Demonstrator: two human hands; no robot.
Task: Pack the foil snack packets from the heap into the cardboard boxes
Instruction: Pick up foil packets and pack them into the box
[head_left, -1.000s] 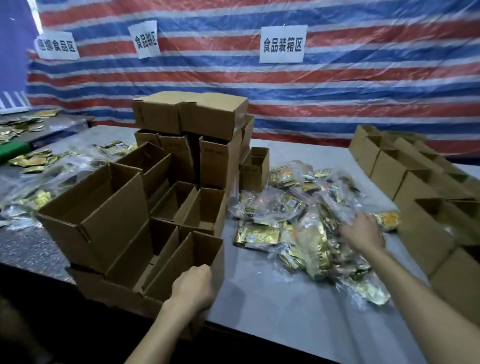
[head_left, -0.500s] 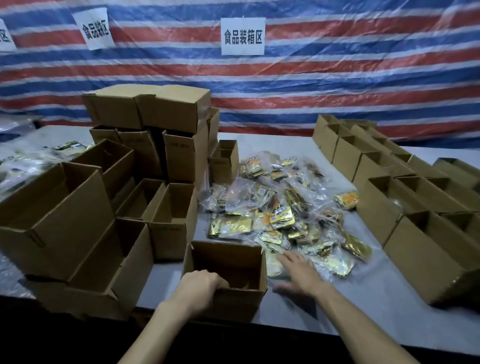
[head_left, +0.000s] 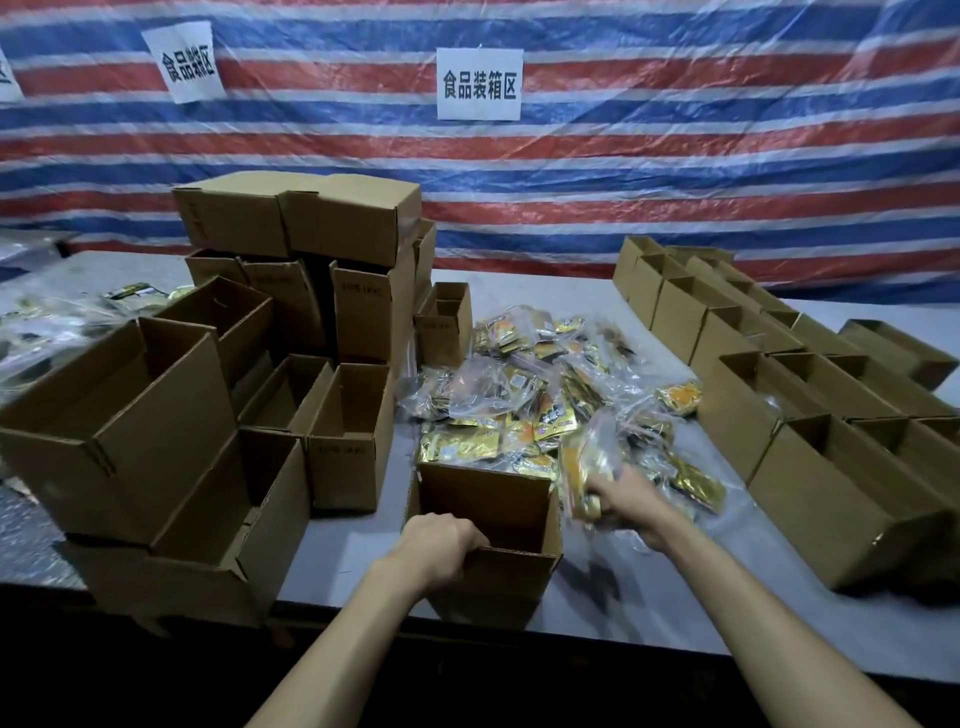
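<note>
A heap of gold and orange foil snack packets (head_left: 545, 410), many inside clear plastic bags, lies mid-table. An open cardboard box (head_left: 488, 499) stands at the table's front edge, just in front of the heap. My left hand (head_left: 439, 543) grips the box's near rim. My right hand (head_left: 631, 504) holds a clear bag of packets (head_left: 589, 467), lifted just right of the box; the bag is motion-blurred.
Open and stacked cardboard boxes (head_left: 208, 395) crowd the left side. Rows of open boxes (head_left: 810, 415) line the right side. More bagged packets (head_left: 47, 332) lie far left. A striped tarp with paper signs (head_left: 479, 83) hangs behind the grey table (head_left: 649, 582).
My right hand went from lying flat on the heap's near edge to holding a bag of packets raised beside the box. My left hand stays on the box rim.
</note>
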